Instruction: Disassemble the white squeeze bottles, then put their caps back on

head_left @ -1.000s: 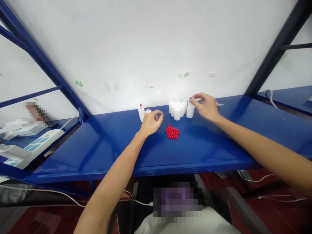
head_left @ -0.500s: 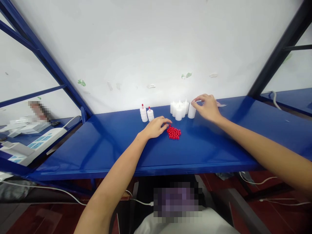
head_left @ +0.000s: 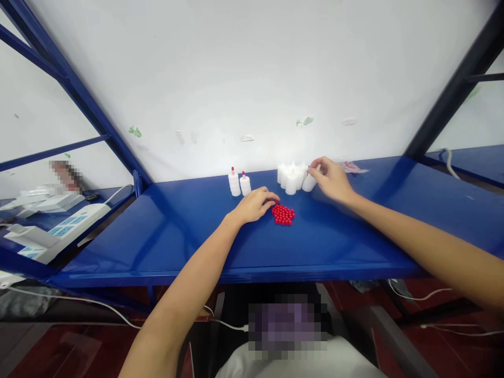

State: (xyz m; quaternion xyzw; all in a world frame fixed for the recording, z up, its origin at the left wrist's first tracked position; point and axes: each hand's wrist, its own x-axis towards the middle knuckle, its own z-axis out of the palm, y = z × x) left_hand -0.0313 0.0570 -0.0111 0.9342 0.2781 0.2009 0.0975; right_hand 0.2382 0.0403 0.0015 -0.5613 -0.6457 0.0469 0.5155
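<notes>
At the left edge of a cluster of small red caps [head_left: 284, 215], my left hand [head_left: 255, 205] has thumb and fingers closed around one cap at the fingertips. My right hand [head_left: 333, 179] grips a white squeeze bottle [head_left: 309, 182] near its top, and the bottle leans over to the right. Beside it stands a tight group of white bottles [head_left: 291, 182] with pointed nozzles and no caps. To the left, several white bottles [head_left: 235, 186] wear red caps; my left hand partly overlaps the space in front of them.
The blue table [head_left: 177, 231] runs along a white wall. A plastic bag [head_left: 353, 167] with red contents lies behind my right hand. On the left, a white power strip [head_left: 66, 231] and papers rest past the blue frame post [head_left: 90, 110].
The bottle in my right hand has gone from upright to tilted. My left fingers have closed at the edge of the red caps.
</notes>
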